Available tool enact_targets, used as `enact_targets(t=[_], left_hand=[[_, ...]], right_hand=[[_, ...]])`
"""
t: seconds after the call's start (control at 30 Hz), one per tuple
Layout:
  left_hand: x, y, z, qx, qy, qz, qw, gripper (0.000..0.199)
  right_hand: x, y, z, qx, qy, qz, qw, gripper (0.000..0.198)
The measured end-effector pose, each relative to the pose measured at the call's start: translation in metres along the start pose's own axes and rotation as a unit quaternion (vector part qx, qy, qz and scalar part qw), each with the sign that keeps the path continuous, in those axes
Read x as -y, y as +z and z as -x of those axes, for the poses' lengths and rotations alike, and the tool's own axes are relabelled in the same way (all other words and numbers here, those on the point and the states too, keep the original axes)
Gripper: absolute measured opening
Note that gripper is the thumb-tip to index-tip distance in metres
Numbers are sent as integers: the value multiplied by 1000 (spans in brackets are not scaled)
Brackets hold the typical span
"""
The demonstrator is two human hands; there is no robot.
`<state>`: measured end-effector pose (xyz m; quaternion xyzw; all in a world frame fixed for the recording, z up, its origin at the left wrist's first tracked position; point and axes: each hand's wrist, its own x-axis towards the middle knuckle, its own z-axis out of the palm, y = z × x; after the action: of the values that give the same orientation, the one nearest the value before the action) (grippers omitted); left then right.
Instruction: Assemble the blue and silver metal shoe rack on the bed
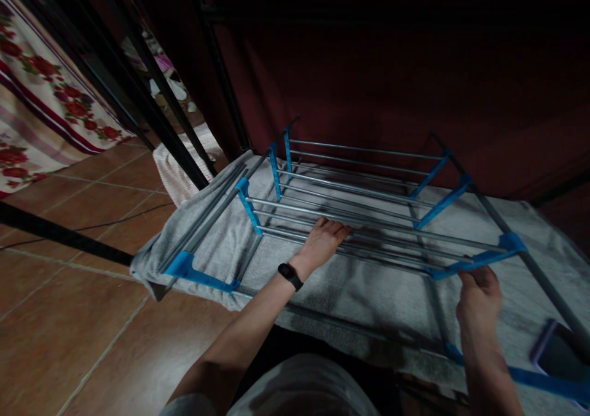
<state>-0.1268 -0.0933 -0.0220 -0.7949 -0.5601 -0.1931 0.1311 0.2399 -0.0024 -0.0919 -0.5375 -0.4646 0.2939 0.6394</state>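
A rack of grey metal tubes with blue plastic brackets, like a shoe rack [341, 219], lies across a grey cloth [387, 296] in front of me. My left hand [322, 241], with a black band on its wrist, is closed over the metal rods [382, 221] near the rack's middle. At the right side, my right hand [482, 290] pinches the lower edge of a blue bracket [479, 259], where the rod ends meet it. The undersides of the fingers on both hands are hidden.
A phone [560, 351] lies on the cloth at the lower right. Another blue bracket [198, 274] joins tubes at the front left. Dark metal posts [138, 90] rise at the left, over a tiled floor [59, 317]. A dark red curtain [359, 90] hangs behind the rack.
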Motion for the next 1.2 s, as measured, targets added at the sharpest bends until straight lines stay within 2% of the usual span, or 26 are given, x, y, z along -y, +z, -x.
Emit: enact_targets(t=[0.53, 0.67, 1.0, 1.2], left_hand=[[2, -1, 4, 41, 2, -14, 999, 40], [1, 2, 6, 47, -1, -8, 999, 37], [2, 12, 12, 63, -13, 3, 998, 39], [2, 13, 14, 74, -19, 5, 997, 40]], right_hand=[[-4, 3, 2, 0, -6, 13, 1000, 40], [-6, 3, 2, -5, -6, 35, 999, 41], [1, 4, 4, -7, 2, 14, 1000, 43], [0, 2, 5, 20, -16, 15, 1000, 38]])
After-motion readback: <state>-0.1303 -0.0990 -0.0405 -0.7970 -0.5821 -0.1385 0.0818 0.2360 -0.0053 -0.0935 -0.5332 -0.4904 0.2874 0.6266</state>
